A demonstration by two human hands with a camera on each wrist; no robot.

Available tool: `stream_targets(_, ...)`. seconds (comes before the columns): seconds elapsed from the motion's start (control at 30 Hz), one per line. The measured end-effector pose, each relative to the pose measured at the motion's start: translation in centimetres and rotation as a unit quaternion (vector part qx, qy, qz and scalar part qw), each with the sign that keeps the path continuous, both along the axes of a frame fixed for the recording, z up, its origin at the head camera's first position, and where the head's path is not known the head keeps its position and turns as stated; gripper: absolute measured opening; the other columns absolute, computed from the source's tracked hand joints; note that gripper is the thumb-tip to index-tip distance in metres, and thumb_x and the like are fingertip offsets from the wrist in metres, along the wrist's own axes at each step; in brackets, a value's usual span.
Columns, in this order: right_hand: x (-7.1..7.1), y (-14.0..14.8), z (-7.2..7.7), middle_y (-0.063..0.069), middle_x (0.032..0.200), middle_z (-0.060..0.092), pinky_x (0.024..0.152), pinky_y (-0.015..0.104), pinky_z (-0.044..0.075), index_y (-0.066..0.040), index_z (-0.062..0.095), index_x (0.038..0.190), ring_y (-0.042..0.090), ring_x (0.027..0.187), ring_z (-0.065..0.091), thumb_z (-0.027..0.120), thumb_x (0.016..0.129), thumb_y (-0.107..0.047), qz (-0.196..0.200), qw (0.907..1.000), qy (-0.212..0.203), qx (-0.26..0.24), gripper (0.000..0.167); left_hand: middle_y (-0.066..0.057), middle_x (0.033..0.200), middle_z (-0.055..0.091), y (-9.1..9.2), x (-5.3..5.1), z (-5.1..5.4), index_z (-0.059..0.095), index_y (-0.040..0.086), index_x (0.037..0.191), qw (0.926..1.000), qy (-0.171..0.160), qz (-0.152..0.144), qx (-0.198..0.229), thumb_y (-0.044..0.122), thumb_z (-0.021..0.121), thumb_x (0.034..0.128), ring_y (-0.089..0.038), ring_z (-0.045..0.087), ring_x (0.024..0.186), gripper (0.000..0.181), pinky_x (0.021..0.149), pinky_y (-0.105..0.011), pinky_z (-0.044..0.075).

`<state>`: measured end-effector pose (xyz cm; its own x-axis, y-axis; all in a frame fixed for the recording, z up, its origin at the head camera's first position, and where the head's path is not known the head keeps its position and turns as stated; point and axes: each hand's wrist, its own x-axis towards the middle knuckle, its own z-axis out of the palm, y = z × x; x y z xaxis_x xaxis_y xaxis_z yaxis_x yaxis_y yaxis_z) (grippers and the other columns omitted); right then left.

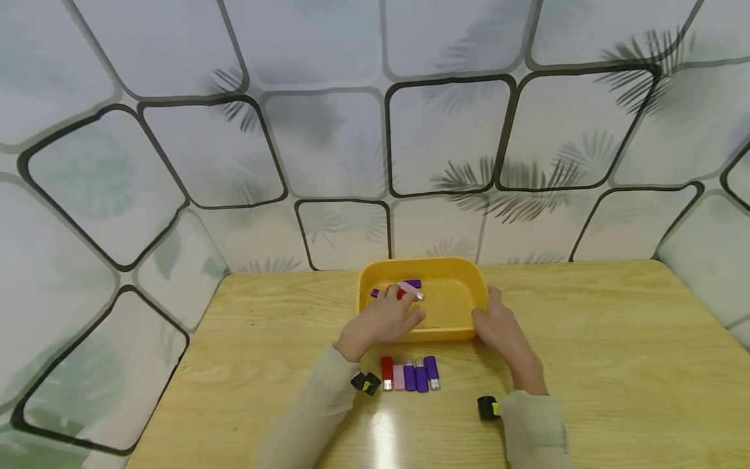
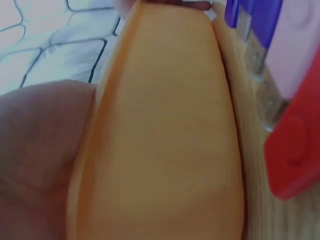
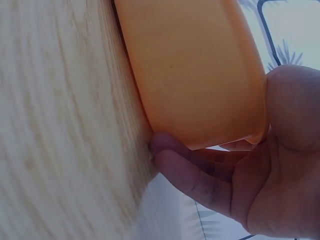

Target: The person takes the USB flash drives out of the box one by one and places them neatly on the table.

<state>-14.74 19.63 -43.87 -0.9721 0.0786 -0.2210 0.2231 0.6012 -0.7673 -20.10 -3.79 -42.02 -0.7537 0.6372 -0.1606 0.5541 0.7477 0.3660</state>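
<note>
A yellow plastic tray (image 1: 454, 333) stands on the table, and several USB flash drives (image 1: 413, 284) in purple, pink and red lie in its left part. My left hand (image 1: 383, 320) reaches over the near rim into it, fingers over the drives and thumb held apart. The fingertips are partly hidden among the drives; in the left wrist view only part of the hand shows beside the tray wall (image 2: 165, 120). My right hand (image 1: 502, 329) grips the tray's right side near the front corner, thumb at the rim and fingers (image 3: 192, 182) against the outside.
In front of the tray lies a row of several USB flash drives: a red one (image 1: 387, 372), a pink one (image 1: 399, 376) and purple ones (image 1: 422, 378). The wooden table (image 1: 615, 365) meets a patterned curtain (image 1: 445, 143) behind the tray. Black wrist devices (image 1: 487, 408) sit at both sleeves.
</note>
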Motion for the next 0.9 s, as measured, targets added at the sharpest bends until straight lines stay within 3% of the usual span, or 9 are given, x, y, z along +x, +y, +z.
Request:
stream_targets(0.13,-0.2,0.2,0.1,0.033,0.121,0.054,0.068,0.034,0.048,0.005,0.003,0.155,0.030,0.087,0.059,0.036,0.100,-0.018,-0.004,1.0000,0.001,0.002,0.068,-0.024,0.157,0.028,0.4,-0.8,-0.1,0.039,0.016,0.153,0.9984,-0.040,0.033,-0.020,0.049,0.031,0.1056,-0.046,0.025,0.144,0.058,0.115,-0.055,0.026)
stream_targets(0.3,-0.4,0.0,-0.1,0.032,0.122,0.054,0.067,0.031,0.048,0.003,0.004,0.155,0.027,0.083,0.060,0.037,0.100,-0.020,-0.007,0.9999,-0.002,-0.009,0.069,-0.022,0.161,0.022,0.1,-1.0,-0.2,0.039,0.018,0.153,0.9951,-0.064,0.072,-0.024,0.047,0.033,0.1046,-0.046,0.019,0.146,0.057,0.116,-0.057,0.024)
stream_targets(0.53,0.0,-0.4,-0.6,0.032,0.120,0.055,0.061,0.031,0.049,0.003,0.005,0.155,0.023,0.074,0.059,0.037,0.100,-0.019,-0.003,0.9998,-0.003,-0.020,0.068,-0.021,0.157,0.030,-0.1,-0.9,-1.1,0.046,0.016,0.148,0.9928,-0.044,0.110,-0.020,0.040,0.039,0.1037,-0.043,0.026,0.143,0.051,0.114,-0.053,0.028)
stream_targets(0.7,0.2,-0.5,-0.5,0.029,0.114,0.057,0.060,0.032,0.048,0.003,0.007,0.155,0.023,0.073,0.059,0.038,0.099,-0.018,0.000,0.9998,0.002,-0.017,0.067,-0.025,0.159,0.021,-0.2,-1.0,-1.6,0.045,0.011,0.148,0.9903,-0.003,0.138,-0.011,0.035,0.044,0.1022,-0.042,0.027,0.141,0.051,0.108,-0.051,0.039)
stream_targets(0.8,0.1,-0.5,-0.4,0.028,0.111,0.058,0.058,0.032,0.049,0.002,0.008,0.155,0.023,0.070,0.059,0.039,0.099,-0.018,0.001,0.9997,0.006,-0.022,0.067,-0.024,0.160,0.017,-0.3,-1.3,-1.6,0.043,0.011,0.149,0.9896,0.014,0.142,-0.020,0.034,0.045,0.1022,-0.042,0.024,0.143,0.052,0.108,-0.051,0.039)
stream_targets(0.9,-0.2,-0.5,-0.3,0.029,0.112,0.058,0.057,0.033,0.048,0.002,0.008,0.155,0.022,0.070,0.059,0.038,0.100,-0.019,0.005,0.9996,0.011,-0.024,0.066,-0.022,0.161,0.019,-0.4,-1.6,-1.3,0.042,0.014,0.150,0.9901,0.007,0.137,-0.031,0.034,0.044,0.1018,-0.042,0.025,0.144,0.052,0.110,-0.053,0.035)
